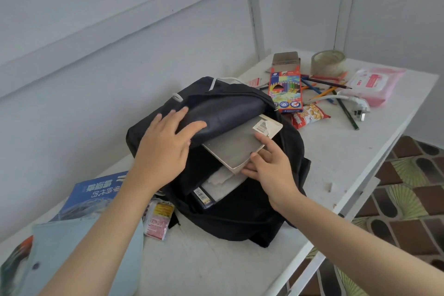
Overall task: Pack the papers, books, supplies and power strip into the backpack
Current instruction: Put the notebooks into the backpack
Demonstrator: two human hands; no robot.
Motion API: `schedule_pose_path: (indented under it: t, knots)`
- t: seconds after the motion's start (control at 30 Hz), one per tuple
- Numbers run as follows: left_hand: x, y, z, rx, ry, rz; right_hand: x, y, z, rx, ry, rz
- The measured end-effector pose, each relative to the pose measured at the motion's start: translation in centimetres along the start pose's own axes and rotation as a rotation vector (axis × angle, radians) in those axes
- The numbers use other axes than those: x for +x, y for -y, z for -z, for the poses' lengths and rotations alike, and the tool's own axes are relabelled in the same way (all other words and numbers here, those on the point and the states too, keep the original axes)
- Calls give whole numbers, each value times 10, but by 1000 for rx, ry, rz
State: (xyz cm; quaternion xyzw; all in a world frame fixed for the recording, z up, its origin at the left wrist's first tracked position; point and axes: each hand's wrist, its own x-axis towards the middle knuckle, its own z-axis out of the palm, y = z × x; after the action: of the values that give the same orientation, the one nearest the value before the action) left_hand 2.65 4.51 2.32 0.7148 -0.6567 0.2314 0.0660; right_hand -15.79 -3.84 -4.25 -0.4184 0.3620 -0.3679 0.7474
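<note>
A black backpack [240, 214] lies open on the white table [336, 156]. My left hand [165, 144] grips its upper flap, thumb under the edge, holding the mouth wide. My right hand [269, 166] pinches the near corner of a grey book [237, 144] that sits halfway into the opening. Beneath the grey book, papers [221, 182] and a dark book with a barcode [203, 197] lie inside the bag. A blue book [93, 197] and a pale blue folder [60, 247] lie at the left. A white plug and cord [353, 103] lie at the back right.
Behind the bag are a coloured pencil box [286, 89], loose pencils [324, 86], a tape roll [328, 62], a pink wipes pack [374, 84] and a peanut snack pack [310, 115]. A small pink packet [158, 221] lies by the bag's left side. The table's edge runs along the right.
</note>
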Motion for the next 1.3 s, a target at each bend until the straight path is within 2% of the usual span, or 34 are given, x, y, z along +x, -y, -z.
schedule_pose_path:
  t: [0.13,0.3,0.57,0.8,1.0,1.07,1.17,1.23,1.3]
  knots:
    - [14,-17,-6,139,116,-161,1,-1,-2,31,-6,-1]
    - [34,-26,-8,36,276,-57,3,-1,-6,80,-12,-21]
    - [53,0,21,-70,174,22,17,9,-19,101,-28,-72]
    - [47,-2,30,-97,121,17,44,14,-38,121,-29,-107]
    - [42,1,28,-104,103,2,63,7,-53,38,-68,-43]
    - [41,2,28,-110,95,5,65,4,-53,-42,-92,14]
    - [40,3,27,-116,89,2,54,-9,-49,-387,-92,235]
    - [40,4,26,-121,84,-2,42,-21,-47,-611,31,355]
    - [41,5,25,-118,82,-3,33,-30,-46,-861,193,366]
